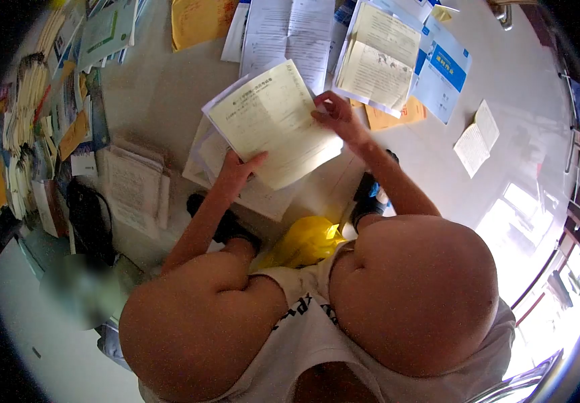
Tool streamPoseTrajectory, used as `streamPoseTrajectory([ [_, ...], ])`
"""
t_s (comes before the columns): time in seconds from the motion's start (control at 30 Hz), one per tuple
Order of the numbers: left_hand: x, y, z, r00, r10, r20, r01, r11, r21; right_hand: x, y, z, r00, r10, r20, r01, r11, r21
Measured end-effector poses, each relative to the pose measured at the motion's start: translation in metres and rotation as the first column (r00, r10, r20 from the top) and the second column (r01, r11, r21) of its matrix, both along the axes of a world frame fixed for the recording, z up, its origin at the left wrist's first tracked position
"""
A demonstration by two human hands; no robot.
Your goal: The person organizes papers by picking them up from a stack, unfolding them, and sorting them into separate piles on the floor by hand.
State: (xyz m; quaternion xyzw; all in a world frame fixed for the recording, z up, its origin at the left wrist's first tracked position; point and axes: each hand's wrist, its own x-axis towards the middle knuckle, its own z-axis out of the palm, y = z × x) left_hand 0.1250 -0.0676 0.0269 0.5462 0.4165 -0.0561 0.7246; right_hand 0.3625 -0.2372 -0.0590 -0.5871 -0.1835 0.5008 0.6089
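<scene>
A thin stack of printed sheets (266, 121), cream on top with a printed heading, is held up in front of me, tilted. At its lower left edge my left hand (237, 171) grips it, thumb on top and the other fingers beneath. My right hand (338, 119) is closed at the right edge, fingertips pinching the paper there. Below the sheets, more loose papers (263, 201) lie on the floor between my feet, partly covered. An open booklet (378, 60) and an unfolded printed sheet (283, 37) are just beyond my hands.
A yellow plastic bag (303, 242) lies between my legs. To the left are a paper pile (135, 185), a black bag (90, 218) and stacked books (31, 114). Brown envelopes (199, 23), blue-white workbooks (444, 70) and a creased sheet (478, 138) are spread on the floor.
</scene>
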Motion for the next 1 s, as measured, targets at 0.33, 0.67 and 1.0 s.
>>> streamPoseTrajectory([
  [0.33, -0.002, -0.001, 0.008, 0.999, -0.032, 0.044, 0.039, 0.986, -0.161, 0.075, 0.012, 0.07, 0.865, 0.392, 0.312, -0.401, 0.915, -0.039],
  [0.67, 0.005, -0.008, 0.013, 0.997, -0.067, 0.024, 0.071, 0.98, -0.184, 0.082, 0.01, 0.086, 0.852, 0.444, 0.278, -0.422, 0.896, -0.141],
  [1.0, 0.006, -0.015, 0.006, 0.995, -0.031, 0.095, 0.045, 0.987, -0.152, 0.081, 0.003, 0.085, 0.85, 0.403, 0.34, -0.372, 0.915, -0.156],
])
